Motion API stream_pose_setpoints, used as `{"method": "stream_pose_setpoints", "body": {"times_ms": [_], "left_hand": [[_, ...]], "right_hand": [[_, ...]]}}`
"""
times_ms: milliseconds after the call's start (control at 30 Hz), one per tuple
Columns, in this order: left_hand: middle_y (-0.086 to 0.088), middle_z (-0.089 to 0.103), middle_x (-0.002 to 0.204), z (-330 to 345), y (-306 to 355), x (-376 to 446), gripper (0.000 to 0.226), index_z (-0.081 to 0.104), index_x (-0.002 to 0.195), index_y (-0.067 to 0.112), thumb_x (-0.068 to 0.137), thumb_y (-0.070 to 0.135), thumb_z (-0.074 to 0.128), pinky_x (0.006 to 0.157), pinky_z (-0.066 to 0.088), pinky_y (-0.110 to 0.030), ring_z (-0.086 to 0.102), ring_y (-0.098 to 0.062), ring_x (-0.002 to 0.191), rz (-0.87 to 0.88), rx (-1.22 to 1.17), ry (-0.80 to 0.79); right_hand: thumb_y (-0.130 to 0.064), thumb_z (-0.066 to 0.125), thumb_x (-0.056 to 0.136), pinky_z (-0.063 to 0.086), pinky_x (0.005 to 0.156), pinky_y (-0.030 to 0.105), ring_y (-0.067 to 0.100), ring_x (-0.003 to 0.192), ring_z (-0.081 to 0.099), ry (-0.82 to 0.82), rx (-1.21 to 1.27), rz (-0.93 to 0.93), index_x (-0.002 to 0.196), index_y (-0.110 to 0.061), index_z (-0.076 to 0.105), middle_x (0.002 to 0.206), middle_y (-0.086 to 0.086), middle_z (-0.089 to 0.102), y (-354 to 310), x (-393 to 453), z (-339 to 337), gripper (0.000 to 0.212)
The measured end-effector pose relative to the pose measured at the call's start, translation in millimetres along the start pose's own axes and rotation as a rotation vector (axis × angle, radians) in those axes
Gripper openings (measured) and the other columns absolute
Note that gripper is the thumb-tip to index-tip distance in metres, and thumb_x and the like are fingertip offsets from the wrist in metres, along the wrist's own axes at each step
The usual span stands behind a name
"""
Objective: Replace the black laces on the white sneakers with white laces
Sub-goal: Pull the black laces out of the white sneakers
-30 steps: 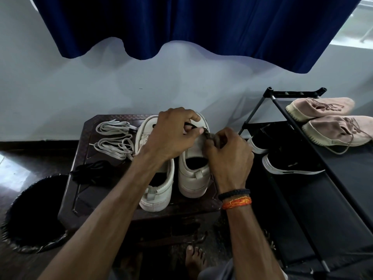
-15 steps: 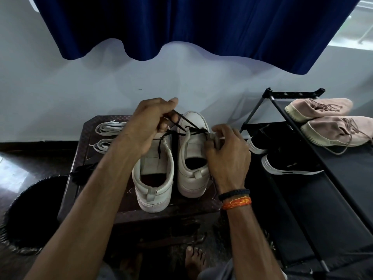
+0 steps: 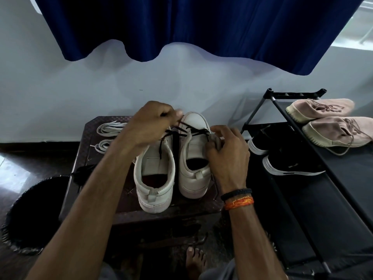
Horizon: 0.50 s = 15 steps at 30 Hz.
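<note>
1. Far left, a dark bin (image 3: 30, 215) sits on the floor beside the low table (image 3: 80, 158). A black bundle (image 3: 84, 170) lies at the table's left edge; from here I can't be sure it is a pulled-out lace.
2. Two folded white laces (image 3: 110, 127) wait untouched at the table's back left, just behind the left forearm.
3. The left hand (image 3: 149, 124) is raised above the left sneaker (image 3: 154, 176), fingers curled and pinching the black lace (image 3: 177, 131), which runs taut rightward across to the right sneaker (image 3: 194, 156).
4. Both sneakers stand heel toward the person, toes to the wall, side by side and touching. The lace crosses that long axis, so I judge the pull must go leftward and up, out of the eyelets.
5. The right hand (image 3: 226, 152) grips the right sneaker's outer eyelet flap, thumb and fingers curled round it, bracing against the pull.
6. Further right, a rack (image 3: 298, 188) holds black and pink shoes.
</note>
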State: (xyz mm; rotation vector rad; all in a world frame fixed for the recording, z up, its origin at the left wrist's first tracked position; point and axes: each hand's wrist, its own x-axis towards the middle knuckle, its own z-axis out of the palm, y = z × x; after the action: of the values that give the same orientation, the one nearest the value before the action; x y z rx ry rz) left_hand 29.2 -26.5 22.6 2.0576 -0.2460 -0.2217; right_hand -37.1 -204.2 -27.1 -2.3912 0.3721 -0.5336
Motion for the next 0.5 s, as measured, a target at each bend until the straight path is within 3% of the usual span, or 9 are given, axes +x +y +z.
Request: {"method": "stream_pose_setpoints", "body": {"times_ms": [133,233,300,333,433,500], "left_hand": [[-0.002,0.058,0.077,-21,1,1,0.024,0.056,0.083,0.013,0.105,0.017,0.051,0.061,0.038,-0.025,0.047,-0.012,0.063,-0.152,-0.857,0.121],[0.001,0.060,0.070,-33,-9,4,0.025,0.054,0.078,0.016,0.102,0.020,0.055,0.055,0.036,-0.022,0.044,-0.009,0.056,-0.269,-1.062,0.222],[-0.001,0.062,0.074,-30,-15,7,0.023,0.057,0.079,0.016,0.099,0.026,0.062,0.052,0.034,-0.021,0.042,-0.008,0.052,-0.305,-0.944,0.269],[-0.002,0.065,0.077,-27,-16,8,0.023,0.060,0.081,0.015,0.096,0.030,0.067,0.052,0.035,-0.022,0.044,-0.008,0.052,-0.288,-0.759,0.302],[0.003,0.067,0.080,-16,-25,10,0.024,0.065,0.081,0.016,0.088,0.035,0.076,0.062,0.043,-0.026,0.055,-0.008,0.065,-0.088,-0.054,0.423],[0.004,0.064,0.091,-9,-26,9,0.018,0.064,0.089,0.017,0.086,0.028,0.077,0.072,0.044,-0.030,0.058,-0.015,0.081,0.069,0.187,0.441]], "right_hand": [[-0.019,0.064,0.083,0.055,0.088,0.043,0.021,0.101,0.065,0.019,0.010,0.011,0.120,-0.025,0.070,0.114,-0.003,0.064,-1,0,1,0.038],[-0.020,0.062,0.085,0.054,0.087,0.039,0.020,0.100,0.063,-0.004,-0.003,0.008,0.120,-0.028,0.071,0.114,-0.004,0.062,-1,0,0,0.037],[-0.017,0.060,0.087,0.053,0.087,0.036,0.017,0.103,0.061,-0.047,-0.004,-0.031,0.122,-0.028,0.071,0.117,-0.005,0.061,1,1,0,0.038],[-0.015,0.059,0.088,0.053,0.087,0.034,0.015,0.104,0.061,-0.070,0.001,-0.053,0.122,-0.029,0.072,0.118,-0.006,0.060,1,1,0,0.039],[-0.013,0.058,0.090,0.052,0.085,0.029,0.012,0.103,0.061,-0.096,0.004,-0.073,0.114,-0.029,0.075,0.120,-0.007,0.059,4,4,1,0.033],[-0.015,0.060,0.091,0.052,0.084,0.028,0.011,0.101,0.061,-0.093,0.015,-0.059,0.109,-0.029,0.076,0.118,-0.008,0.059,5,5,1,0.028]]}}
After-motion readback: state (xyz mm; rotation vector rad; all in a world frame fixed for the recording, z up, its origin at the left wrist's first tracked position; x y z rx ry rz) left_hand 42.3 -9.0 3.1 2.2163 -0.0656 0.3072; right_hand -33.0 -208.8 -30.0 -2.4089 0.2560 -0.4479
